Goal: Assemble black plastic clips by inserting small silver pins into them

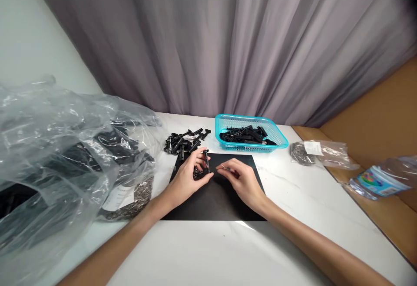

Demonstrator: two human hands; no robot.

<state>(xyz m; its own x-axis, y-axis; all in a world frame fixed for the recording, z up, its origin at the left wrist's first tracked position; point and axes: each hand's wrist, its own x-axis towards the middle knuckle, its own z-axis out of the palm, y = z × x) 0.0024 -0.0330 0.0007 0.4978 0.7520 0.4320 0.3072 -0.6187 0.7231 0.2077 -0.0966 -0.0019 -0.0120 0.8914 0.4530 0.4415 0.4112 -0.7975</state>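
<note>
My left hand (pixel 186 178) grips a narrow black plastic part (pixel 206 162) upright between thumb and fingertips. Facing it a short gap away, my right hand (pixel 243 181) is closed in a pinch. A small thin metal piece (pixel 222 166) pokes out from its fingertips; its exact kind is too small to make out. Both hands are over a black mat (pixel 213 203). Partly hidden behind the left fingers, some small shiny pieces (pixel 196 173) lie on the mat.
Loose black plastic parts (pixel 185 142) lie behind the mat. A blue basket (pixel 280 140) holds more. At right are a bag of small metal pieces (pixel 302 153) and a bottle (pixel 378 179). A large clear bag (pixel 74 147) and another metal-filled bag (pixel 143 192) are at left.
</note>
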